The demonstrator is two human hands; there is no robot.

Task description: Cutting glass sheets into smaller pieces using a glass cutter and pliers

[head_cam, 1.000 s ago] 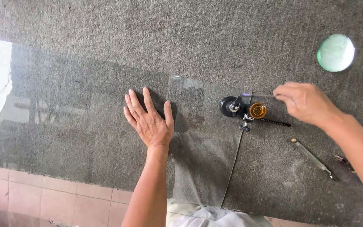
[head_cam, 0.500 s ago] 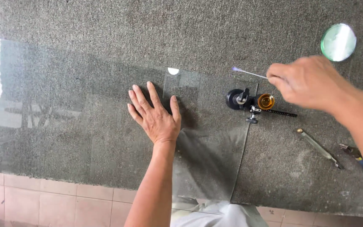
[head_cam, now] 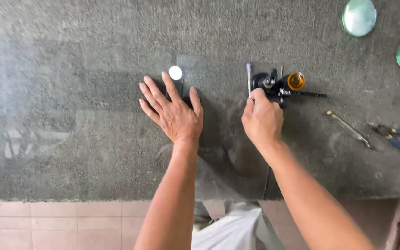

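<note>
Right hand grasps a thin white-tipped stick (pointing away) beside the black circle cutter; left hand lies flat, fingers released, on the grey stone bench.

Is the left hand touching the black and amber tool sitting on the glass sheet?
Apart. The head view shows the left hand flat on the glass sheet, with bare glass between it and the tool.

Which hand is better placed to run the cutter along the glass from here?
Right. The right hand already grips the thin cutter beside the black circle-cutter tool, at the glass sheet's edge. The left hand lies flat, fingers spread, on the glass, apparently steadying it.
</note>
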